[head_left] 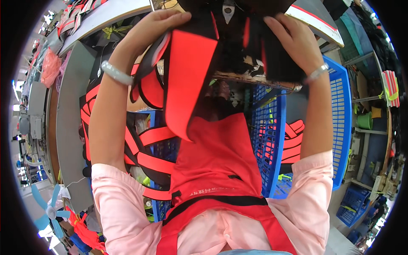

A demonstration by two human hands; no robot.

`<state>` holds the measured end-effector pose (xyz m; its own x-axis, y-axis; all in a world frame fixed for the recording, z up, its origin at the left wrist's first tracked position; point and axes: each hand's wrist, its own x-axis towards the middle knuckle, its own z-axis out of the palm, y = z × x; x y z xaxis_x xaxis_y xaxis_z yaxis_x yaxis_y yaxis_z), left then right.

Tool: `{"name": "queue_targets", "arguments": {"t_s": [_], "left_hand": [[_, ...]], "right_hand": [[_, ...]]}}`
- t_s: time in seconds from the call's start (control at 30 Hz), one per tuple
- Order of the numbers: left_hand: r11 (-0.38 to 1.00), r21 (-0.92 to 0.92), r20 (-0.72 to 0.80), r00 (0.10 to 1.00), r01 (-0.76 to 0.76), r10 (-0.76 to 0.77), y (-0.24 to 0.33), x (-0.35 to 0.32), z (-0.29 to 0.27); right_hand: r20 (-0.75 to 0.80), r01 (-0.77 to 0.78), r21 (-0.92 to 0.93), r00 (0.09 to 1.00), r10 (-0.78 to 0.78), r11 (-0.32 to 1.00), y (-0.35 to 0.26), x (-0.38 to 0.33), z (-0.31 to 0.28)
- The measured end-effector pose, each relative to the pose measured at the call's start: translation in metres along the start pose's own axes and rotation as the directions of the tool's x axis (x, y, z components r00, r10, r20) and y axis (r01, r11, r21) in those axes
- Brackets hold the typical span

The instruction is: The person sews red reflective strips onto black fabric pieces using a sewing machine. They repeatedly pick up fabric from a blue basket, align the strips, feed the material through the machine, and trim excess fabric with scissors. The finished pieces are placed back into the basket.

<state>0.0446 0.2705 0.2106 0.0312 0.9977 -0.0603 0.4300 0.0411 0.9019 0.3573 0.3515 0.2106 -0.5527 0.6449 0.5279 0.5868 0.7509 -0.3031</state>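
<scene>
My left hand is closed at the top edge of a black fabric piece with a wide coral-red strip. That strip hangs down in front of me, and its pointed end reaches my red apron. My right hand has its thumb and fingers closed at the edge of a dark fabric part with narrow red stripes, partly blurred. Between the hands, near the top edge of the view, a small pointed metal plate shows against something black. Parts of both hands' fingertips are hidden by the dark material.
Several black and coral straps hang and lie at my left. On my right stands a blue plastic basket holding similar straps. A worn table edge runs below the hands. A grey panel and a blue fan are further left.
</scene>
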Motion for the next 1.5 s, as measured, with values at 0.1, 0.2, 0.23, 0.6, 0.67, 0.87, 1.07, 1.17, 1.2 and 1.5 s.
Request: {"name": "queue_targets", "arguments": {"t_s": [0.1, 0.2, 0.23, 0.6, 0.67, 0.87, 1.07, 1.17, 1.2, 1.5], "left_hand": [[0.997, -0.031, 0.228, 0.971, -0.069, 0.074, 0.008, -0.037, 0.001], [0.996, -0.063, 0.314, 0.946, -0.064, 0.080, 0.013, -0.076, 0.016], [0.986, -0.165, 0.363, 0.929, -0.017, 0.076, 0.016, -0.086, 0.022], [0.574, -0.812, 0.214, 0.864, -0.101, 0.455, -0.015, -0.110, 0.127], [0.510, -0.852, 0.153, 0.879, -0.114, 0.451, -0.010, -0.110, 0.136], [0.405, -0.905, 0.098, 0.860, -0.132, 0.500, -0.028, -0.089, 0.153], [0.145, -0.988, 0.016, 0.900, -0.053, 0.437, -0.012, -0.099, 0.168], [0.001, -0.998, -0.052, 0.845, -0.062, 0.532, -0.016, -0.096, 0.175], [-0.039, -0.998, -0.070, 0.818, -0.059, 0.570, -0.017, -0.095, 0.179], [0.282, -0.958, 0.095, 0.885, -0.043, 0.456, -0.062, -0.115, 0.178]], "right_hand": [[0.196, -0.135, 0.101, 0.974, 0.113, 0.986, -0.015, -0.037, -0.025], [0.204, -0.208, 0.264, 0.966, 0.157, 0.942, -0.032, -0.075, -0.032], [0.173, -0.211, 0.326, 0.972, 0.162, 0.922, -0.038, -0.086, -0.032], [0.045, -0.156, 0.746, 0.982, 0.185, 0.647, -0.102, -0.164, -0.010], [0.090, -0.202, 0.735, 0.975, 0.202, 0.647, -0.118, -0.179, -0.010], [0.011, -0.127, 0.533, 0.990, 0.143, 0.837, -0.145, -0.191, -0.002], [0.215, -0.314, 0.776, 0.947, 0.239, 0.547, -0.140, -0.200, -0.006], [0.125, -0.348, 0.762, 0.906, 0.404, 0.545, -0.134, -0.195, 0.011], [0.180, -0.419, 0.756, 0.872, 0.456, 0.503, -0.130, -0.193, 0.008], [0.236, -0.462, 0.686, 0.872, 0.428, 0.562, -0.121, -0.193, -0.021]]}}
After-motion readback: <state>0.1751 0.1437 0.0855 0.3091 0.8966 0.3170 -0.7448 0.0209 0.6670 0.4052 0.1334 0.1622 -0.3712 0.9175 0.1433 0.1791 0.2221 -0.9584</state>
